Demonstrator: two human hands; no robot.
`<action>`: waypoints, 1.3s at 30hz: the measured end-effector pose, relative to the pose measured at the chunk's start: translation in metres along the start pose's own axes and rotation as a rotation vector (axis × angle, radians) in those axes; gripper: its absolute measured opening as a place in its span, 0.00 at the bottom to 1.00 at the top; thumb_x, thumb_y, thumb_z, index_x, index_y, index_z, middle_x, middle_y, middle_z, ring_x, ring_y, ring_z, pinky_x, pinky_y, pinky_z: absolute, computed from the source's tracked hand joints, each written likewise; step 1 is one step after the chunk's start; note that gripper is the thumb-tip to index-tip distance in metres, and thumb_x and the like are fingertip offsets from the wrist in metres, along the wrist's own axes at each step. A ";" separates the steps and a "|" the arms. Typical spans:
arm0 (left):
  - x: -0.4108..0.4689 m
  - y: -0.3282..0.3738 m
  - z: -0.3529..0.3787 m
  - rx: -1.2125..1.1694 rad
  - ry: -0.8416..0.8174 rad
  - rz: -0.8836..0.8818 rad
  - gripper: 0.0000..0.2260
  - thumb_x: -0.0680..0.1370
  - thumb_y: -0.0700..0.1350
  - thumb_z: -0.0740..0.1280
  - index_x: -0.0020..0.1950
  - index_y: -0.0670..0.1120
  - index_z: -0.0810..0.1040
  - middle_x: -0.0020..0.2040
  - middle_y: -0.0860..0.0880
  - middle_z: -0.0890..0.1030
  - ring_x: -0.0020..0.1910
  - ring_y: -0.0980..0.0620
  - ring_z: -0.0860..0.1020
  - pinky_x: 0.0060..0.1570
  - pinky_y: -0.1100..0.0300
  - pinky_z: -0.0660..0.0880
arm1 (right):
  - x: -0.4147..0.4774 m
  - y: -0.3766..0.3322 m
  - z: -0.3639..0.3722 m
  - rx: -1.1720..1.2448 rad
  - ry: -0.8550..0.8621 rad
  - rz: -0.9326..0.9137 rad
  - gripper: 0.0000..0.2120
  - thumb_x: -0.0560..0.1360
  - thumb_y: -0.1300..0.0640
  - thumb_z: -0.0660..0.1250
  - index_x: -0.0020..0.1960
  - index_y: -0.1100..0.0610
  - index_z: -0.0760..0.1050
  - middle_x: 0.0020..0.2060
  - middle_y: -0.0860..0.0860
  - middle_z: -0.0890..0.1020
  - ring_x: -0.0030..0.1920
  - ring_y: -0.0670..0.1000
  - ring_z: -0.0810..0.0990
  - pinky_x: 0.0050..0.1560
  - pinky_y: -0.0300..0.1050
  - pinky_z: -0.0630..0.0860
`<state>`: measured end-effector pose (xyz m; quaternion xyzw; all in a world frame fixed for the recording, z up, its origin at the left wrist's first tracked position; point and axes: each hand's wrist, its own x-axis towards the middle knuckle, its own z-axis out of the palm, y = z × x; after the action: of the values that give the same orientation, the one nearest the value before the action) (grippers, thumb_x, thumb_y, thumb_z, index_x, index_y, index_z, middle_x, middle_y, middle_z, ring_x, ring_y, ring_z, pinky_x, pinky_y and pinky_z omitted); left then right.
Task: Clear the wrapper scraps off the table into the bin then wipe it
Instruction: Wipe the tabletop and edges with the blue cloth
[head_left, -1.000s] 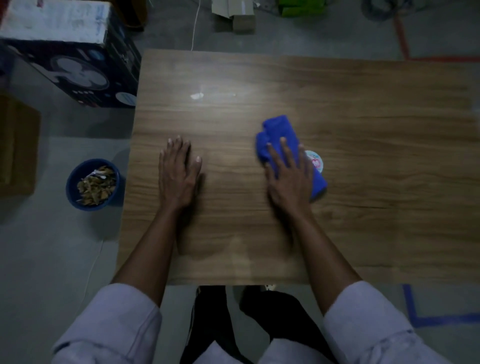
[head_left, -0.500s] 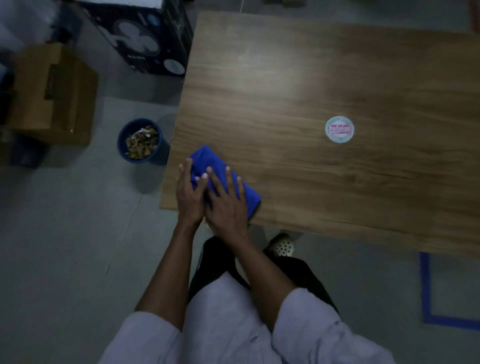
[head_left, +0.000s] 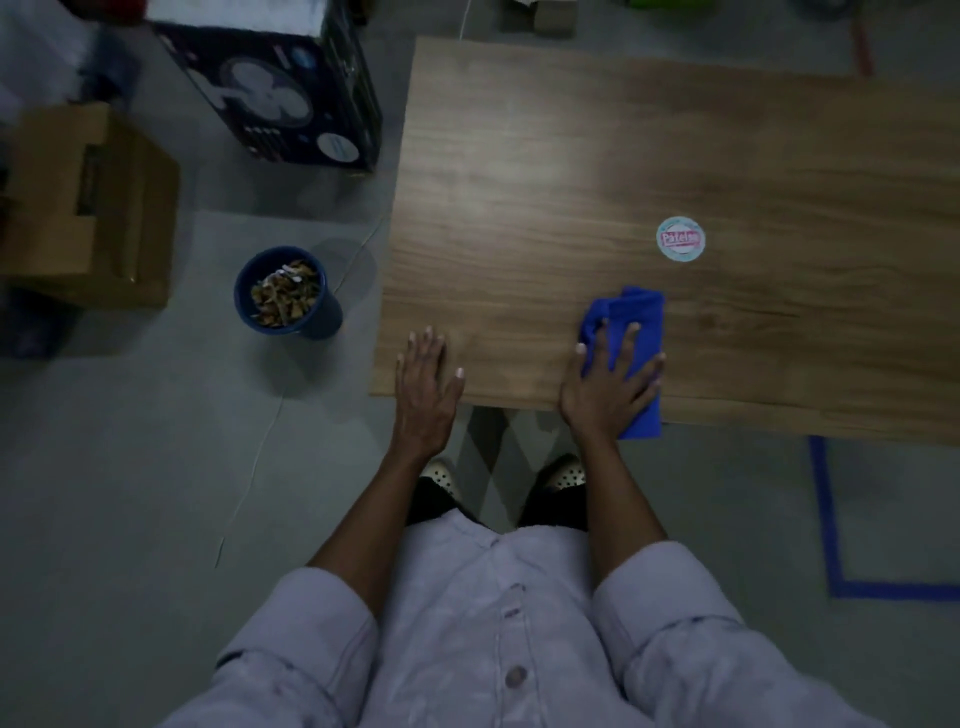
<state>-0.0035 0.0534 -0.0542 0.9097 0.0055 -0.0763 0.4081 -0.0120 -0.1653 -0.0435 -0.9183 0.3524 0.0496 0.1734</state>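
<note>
The right hand (head_left: 613, 384) lies flat, fingers straight and spread, pressing the blue cloth (head_left: 636, 312) onto the table (head_left: 571, 156) at its near edge, where a corner of the cloth hangs over. The left hand (head_left: 426, 387) also lies flat, gripping nothing, at the near-left corner.

Half a second ago both hands were together on the cloth at that corner. Now they are well apart: the right has swept the cloth rightward along the near edge, below the round sticker (head_left: 680, 240), while the left has stayed put. I take this as wiping well under way.

The wrapper scraps (head_left: 284, 293) sit in the bin (head_left: 324, 318) on the floor, left of the table. The light is dim, so a small scrap on the far side could be missed.
</note>
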 end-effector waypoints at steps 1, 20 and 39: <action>0.000 -0.001 -0.002 -0.031 0.010 0.006 0.33 0.81 0.60 0.55 0.80 0.43 0.63 0.82 0.44 0.60 0.82 0.47 0.52 0.80 0.48 0.47 | -0.017 -0.022 0.008 0.004 -0.024 -0.091 0.28 0.83 0.37 0.47 0.82 0.38 0.52 0.83 0.43 0.47 0.82 0.63 0.43 0.79 0.64 0.44; 0.017 -0.035 -0.029 0.281 -0.098 0.254 0.38 0.81 0.65 0.55 0.84 0.42 0.53 0.84 0.44 0.50 0.83 0.44 0.46 0.79 0.48 0.38 | 0.036 0.037 -0.016 0.049 0.177 -0.103 0.21 0.83 0.45 0.57 0.75 0.41 0.70 0.77 0.49 0.69 0.67 0.65 0.73 0.69 0.56 0.64; 0.044 -0.024 -0.013 0.345 -0.092 0.412 0.35 0.81 0.62 0.59 0.84 0.49 0.55 0.85 0.46 0.49 0.83 0.44 0.44 0.79 0.38 0.41 | 0.020 -0.040 0.027 -0.054 0.085 -0.345 0.27 0.84 0.39 0.51 0.82 0.38 0.52 0.83 0.46 0.49 0.82 0.57 0.46 0.80 0.60 0.47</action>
<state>0.0397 0.0767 -0.0694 0.9433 -0.2116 -0.0328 0.2538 0.0310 -0.1408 -0.0613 -0.9708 0.1949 -0.0102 0.1395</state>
